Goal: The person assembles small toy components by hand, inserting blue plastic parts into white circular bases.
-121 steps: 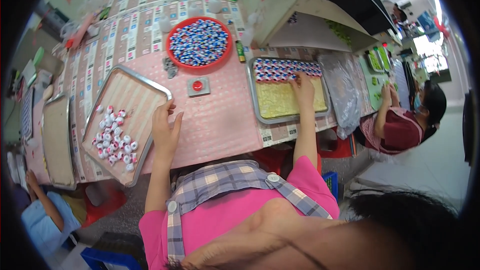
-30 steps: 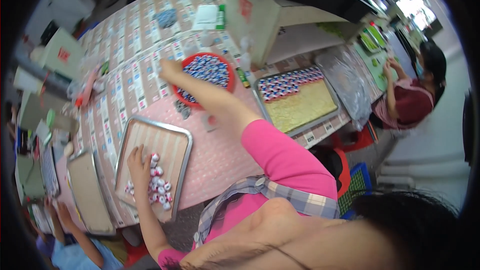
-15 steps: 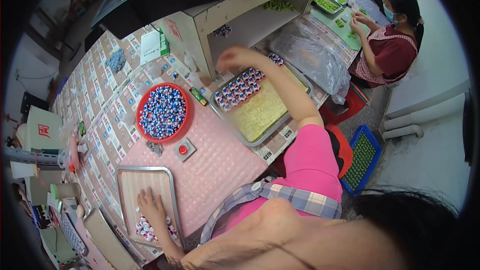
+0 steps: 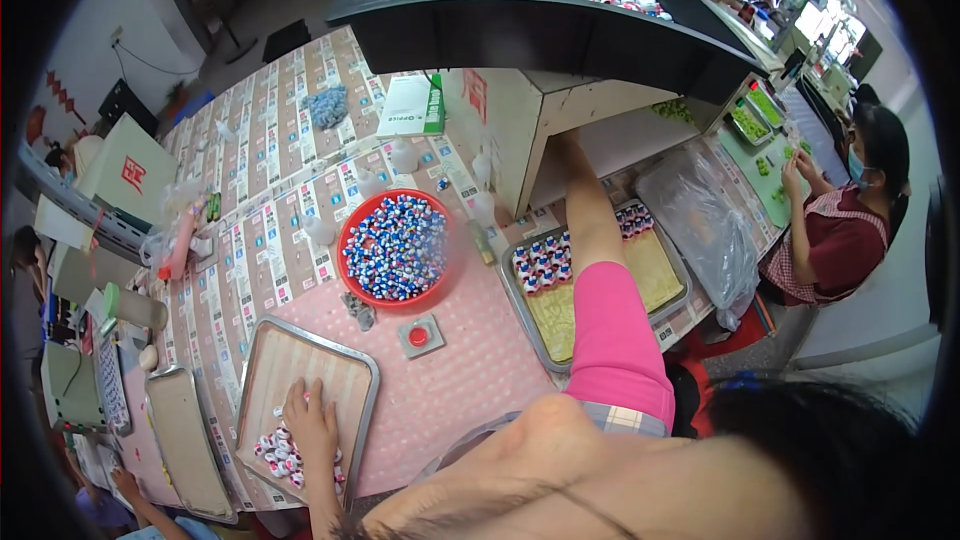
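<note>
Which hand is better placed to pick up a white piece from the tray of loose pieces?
Likely the left hand: it is over that tray, close beside the white pieces. The right arm reaches across the yellow-lined tray, its hand hidden by the shelf unit.

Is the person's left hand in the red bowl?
No, the left hand is at the metal-rimmed tray of white pieces, apart from the red bowl.

A bright pink short-sleeved top (image 4: 622,345) shows beside grey plaid cloth (image 4: 622,418).

Pale wall (image 4: 105,15) upr L, brt window (image 4: 845,30) upr R.
</note>
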`<state>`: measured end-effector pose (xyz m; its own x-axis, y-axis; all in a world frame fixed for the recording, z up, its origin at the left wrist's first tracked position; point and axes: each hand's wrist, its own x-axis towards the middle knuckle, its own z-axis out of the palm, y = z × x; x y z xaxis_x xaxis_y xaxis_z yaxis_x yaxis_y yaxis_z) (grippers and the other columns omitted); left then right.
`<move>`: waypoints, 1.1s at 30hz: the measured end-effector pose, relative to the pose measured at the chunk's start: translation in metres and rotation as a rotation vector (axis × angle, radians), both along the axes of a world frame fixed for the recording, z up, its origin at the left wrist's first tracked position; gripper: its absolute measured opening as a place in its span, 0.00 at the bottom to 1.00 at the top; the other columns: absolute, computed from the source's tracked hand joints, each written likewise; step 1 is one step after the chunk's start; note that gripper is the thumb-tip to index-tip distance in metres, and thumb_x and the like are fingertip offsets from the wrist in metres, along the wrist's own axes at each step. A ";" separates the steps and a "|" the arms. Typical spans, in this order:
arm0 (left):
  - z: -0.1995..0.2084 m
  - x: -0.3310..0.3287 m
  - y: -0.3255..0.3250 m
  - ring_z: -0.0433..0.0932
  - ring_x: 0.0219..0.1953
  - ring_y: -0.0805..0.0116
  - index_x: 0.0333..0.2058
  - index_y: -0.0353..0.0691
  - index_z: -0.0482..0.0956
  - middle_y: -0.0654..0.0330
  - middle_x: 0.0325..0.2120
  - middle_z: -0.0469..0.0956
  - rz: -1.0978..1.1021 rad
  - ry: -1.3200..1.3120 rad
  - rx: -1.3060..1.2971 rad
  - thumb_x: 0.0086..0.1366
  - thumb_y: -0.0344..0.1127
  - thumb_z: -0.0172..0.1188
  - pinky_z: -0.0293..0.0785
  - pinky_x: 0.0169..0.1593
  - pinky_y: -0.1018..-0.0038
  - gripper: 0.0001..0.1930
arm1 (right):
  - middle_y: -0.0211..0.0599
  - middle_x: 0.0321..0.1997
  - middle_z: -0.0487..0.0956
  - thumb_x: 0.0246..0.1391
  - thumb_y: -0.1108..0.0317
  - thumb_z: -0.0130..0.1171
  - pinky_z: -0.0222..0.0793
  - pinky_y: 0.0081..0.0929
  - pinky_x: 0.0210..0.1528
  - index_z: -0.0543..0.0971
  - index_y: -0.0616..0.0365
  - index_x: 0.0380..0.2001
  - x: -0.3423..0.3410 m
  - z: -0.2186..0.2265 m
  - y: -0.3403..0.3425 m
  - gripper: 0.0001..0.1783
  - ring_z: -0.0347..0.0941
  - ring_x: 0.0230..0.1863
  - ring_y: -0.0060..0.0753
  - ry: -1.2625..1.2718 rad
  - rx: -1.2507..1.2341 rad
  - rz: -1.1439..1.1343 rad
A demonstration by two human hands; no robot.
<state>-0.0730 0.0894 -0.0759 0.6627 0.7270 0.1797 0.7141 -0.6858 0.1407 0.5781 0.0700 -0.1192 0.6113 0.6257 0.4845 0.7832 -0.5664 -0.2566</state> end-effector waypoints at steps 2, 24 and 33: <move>0.002 0.000 -0.001 0.60 0.52 0.50 0.48 0.41 0.68 0.48 0.50 0.62 0.008 -0.004 -0.002 0.53 0.34 0.55 0.54 0.54 0.58 0.21 | 0.46 0.56 0.63 0.49 0.51 0.47 0.54 0.36 0.57 0.64 0.55 0.52 0.000 0.002 0.008 0.28 0.56 0.58 0.47 -0.012 -0.005 0.016; -0.007 -0.008 0.001 0.59 0.53 0.52 0.47 0.42 0.68 0.49 0.49 0.63 0.011 -0.001 0.014 0.53 0.36 0.55 0.52 0.55 0.58 0.21 | 0.50 0.43 0.74 0.49 0.58 0.50 0.66 0.37 0.42 0.72 0.59 0.43 0.000 0.006 0.002 0.21 0.70 0.46 0.48 0.477 0.386 -0.257; -0.011 -0.007 0.007 0.61 0.52 0.51 0.49 0.42 0.67 0.49 0.50 0.63 0.004 0.001 0.071 0.55 0.38 0.53 0.55 0.54 0.60 0.21 | 0.25 0.15 0.67 0.50 0.66 0.50 0.50 0.14 0.10 0.77 0.59 0.28 -0.102 0.081 -0.108 0.10 0.56 0.11 0.15 1.232 0.959 0.201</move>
<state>-0.0798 0.0965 -0.0873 0.6598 0.7153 0.2303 0.7172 -0.6909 0.0910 0.4757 -0.0380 -0.0384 0.8621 0.5064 0.0199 -0.1302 0.2592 -0.9570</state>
